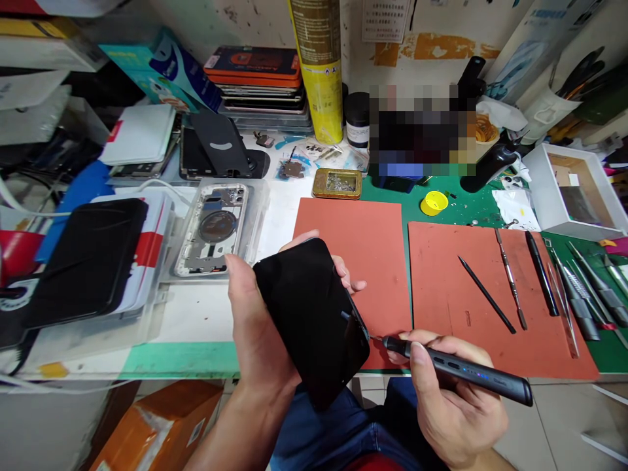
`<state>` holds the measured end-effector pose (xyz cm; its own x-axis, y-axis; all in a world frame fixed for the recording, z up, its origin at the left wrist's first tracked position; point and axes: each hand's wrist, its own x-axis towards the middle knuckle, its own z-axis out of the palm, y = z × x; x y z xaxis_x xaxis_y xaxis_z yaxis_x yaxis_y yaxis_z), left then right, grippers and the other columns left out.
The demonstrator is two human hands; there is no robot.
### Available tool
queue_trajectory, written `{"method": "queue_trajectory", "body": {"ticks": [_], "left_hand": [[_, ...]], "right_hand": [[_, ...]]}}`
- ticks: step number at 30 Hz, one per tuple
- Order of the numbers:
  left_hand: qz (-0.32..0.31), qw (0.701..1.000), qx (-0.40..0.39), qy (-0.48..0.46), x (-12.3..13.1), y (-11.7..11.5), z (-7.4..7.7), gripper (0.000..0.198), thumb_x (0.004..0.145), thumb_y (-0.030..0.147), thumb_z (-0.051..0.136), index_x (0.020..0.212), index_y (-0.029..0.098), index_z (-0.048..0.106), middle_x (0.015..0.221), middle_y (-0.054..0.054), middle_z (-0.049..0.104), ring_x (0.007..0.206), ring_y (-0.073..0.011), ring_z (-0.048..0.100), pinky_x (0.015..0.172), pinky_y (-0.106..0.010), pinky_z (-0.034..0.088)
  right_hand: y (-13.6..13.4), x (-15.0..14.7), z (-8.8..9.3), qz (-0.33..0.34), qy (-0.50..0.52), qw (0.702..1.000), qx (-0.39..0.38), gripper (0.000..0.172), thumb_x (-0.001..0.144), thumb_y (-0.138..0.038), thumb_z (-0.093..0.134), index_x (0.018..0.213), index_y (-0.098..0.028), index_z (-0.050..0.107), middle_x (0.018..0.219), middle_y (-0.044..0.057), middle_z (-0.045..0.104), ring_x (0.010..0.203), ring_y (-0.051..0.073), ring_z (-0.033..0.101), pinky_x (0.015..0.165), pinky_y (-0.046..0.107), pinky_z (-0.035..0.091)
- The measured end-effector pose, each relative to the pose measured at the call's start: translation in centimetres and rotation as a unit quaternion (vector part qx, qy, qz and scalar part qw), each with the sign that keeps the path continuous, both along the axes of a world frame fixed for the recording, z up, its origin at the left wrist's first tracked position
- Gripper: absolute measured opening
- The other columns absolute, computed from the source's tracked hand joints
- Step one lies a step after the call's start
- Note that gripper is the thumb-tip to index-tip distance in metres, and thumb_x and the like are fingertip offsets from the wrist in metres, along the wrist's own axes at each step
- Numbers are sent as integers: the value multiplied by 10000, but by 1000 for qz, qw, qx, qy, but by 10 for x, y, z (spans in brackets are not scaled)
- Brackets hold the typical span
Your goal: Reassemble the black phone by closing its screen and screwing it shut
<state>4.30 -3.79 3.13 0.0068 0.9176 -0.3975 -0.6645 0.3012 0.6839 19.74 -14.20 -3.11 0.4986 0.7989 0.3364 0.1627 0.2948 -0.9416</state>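
My left hand (pixel 260 320) is wrapped round a black smartphone (pixel 314 314), its dark screen tilted up towards me. The phone is held in the air over the table's front edge. In my right hand (pixel 451 399) is a slim black electric screwdriver (pixel 461 371) with small lit dots along its side. The screwdriver's thin bit points left at the phone's lower right edge. Whether the bit sits in a screw there is too small to tell. Below the phone's right side lies a red-brown work mat (pixel 353 255).
A second mat (pixel 441 294) on the right carries a thin black stick (pixel 487 294), a metal spudger (pixel 510 278) and several tweezers. An opened phone housing (pixel 212 229) lies in a clear tray at left, near another black phone (pixel 88 261). A yellow cap (pixel 434 203) and small tin (pixel 337 184) stand behind.
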Motion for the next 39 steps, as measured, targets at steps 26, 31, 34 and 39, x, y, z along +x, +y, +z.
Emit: {"method": "queue_trajectory", "body": {"ticks": [26,31,34,39], "left_hand": [[1,1000,-11,-8,0,4,0,776,1060,861,358,1180,229,792,900,-136,798,816,-315,794,744,-474,708],[-2,1000,-7,-9,0,2,0,778,1059,861,363,1197,224,787,895,-131,796,806,-312,792,738,-470,708],[3,1000,-9,-7,1,1,1,775,1067,853,358,1200,221,787,891,-129,795,815,-307,793,763,-474,712],[3,1000,-16,-2,1,2,2,773,1074,845,342,1221,225,782,898,-130,795,820,-308,792,754,-475,713]], "right_hand": [[1,-1,0,-4,2,1000,20,288,945,22,791,1136,-177,709,1022,26,878,738,193,884,757,274,780],[2,-1,0,-6,3,1000,22,294,944,28,786,1138,-178,709,1015,24,876,711,186,875,748,283,782],[2,-1,0,-8,-5,1000,21,275,954,10,789,1136,-180,706,1007,33,878,715,199,878,732,292,785],[1,0,1,-10,-10,1000,16,288,942,20,786,1133,-179,703,1009,29,878,785,215,895,755,284,784]]}}
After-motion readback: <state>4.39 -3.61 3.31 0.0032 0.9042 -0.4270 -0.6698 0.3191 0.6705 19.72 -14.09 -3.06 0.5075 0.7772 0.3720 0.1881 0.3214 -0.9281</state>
